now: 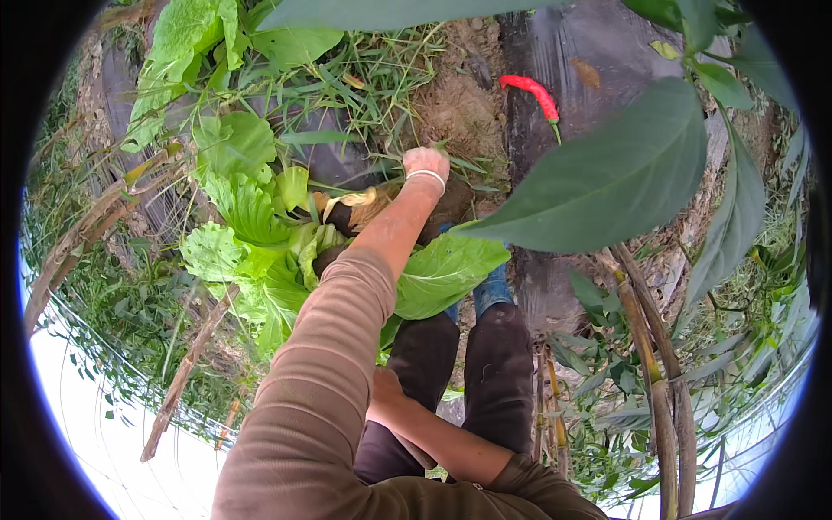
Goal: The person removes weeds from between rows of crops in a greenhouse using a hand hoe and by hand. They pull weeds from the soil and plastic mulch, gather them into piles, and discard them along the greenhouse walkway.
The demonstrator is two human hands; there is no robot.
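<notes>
My left hand (426, 161), with a white band at the wrist, reaches forward to the soil strip and is closed around green grass blades (465, 164) that stick out beside it. My right hand (386, 389) lies back near my knees, partly hidden behind my left sleeve; its fingers and anything in them cannot be made out. Under and beside my left forearm grows a leafy green vegetable plant (260, 260) with broad, hole-bitten leaves and some yellowed ones. A red chili pepper (534, 94) with a green stem lies on dark plastic mulch film to the right.
Large pepper leaves (604, 175) hang close in front at the right. Wooden stakes (663, 416) stand at lower right, and others (188, 374) lean at left. More grass (370, 84) grows beyond my left hand. Dark mulch film (604, 45) covers the ground at upper right.
</notes>
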